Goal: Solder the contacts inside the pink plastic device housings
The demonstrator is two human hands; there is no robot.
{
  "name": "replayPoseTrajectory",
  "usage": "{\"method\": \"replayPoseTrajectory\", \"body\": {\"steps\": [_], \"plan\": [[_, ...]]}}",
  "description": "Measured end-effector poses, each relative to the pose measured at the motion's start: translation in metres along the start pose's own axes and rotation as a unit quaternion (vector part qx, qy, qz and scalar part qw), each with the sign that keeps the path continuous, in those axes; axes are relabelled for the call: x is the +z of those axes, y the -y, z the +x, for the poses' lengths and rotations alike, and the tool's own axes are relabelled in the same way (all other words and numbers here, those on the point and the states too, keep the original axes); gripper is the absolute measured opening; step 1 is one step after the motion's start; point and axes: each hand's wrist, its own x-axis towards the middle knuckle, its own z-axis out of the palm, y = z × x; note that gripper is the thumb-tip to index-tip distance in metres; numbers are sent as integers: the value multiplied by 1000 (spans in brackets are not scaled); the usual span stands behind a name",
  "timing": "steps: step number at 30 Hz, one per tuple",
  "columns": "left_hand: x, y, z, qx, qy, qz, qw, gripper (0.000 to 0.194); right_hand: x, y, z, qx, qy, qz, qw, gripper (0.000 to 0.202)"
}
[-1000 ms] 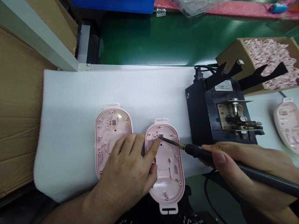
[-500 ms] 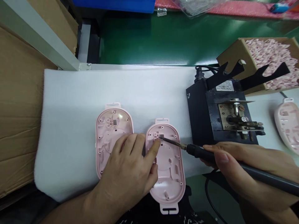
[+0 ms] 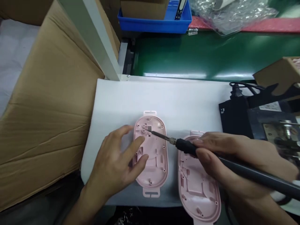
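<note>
White foam padding (image 3: 178, 93) covers the tabletop, with a green conveyor belt (image 3: 199, 53) running along the far side and a large cardboard box (image 3: 51, 106) standing at the left. Two pink plastic shells lie open side up on the foam. The left hand (image 3: 117, 162) rests spread and open over the near left edge of the left pink shell (image 3: 151, 153), fingers lying on its rim and inner face, gripping nothing. The right hand (image 3: 225, 156) is closed around the dark handle of a soldering iron (image 3: 211, 159), held like a pen; the iron's thin metal tip reaches leftward and touches a small part near the far end of the left shell. The right pink shell (image 3: 198, 184) lies just beside the first, partly under the right hand. A black soldering station (image 3: 236, 115) sits at the right, and a blue bin (image 3: 154, 23) stands beyond the belt.
</note>
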Motion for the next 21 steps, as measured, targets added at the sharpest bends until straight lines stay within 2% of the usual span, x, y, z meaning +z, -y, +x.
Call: {"method": "replayPoseTrajectory", "body": {"steps": [4,8,14,21], "plan": [[11,14,-1,-21,60,26,998,50,26,2,11,-40,-51,-21,998,19],[14,14,3,-29,102,23,994,58,31,0,9,-20,-77,-44,996,25],[12,14,4,-29,96,2,995,54,30,-5,9,-42,-43,-69,996,23],[12,14,5,-33,93,-13,995,54,35,-7,8,-35,-55,-75,995,25]]}}
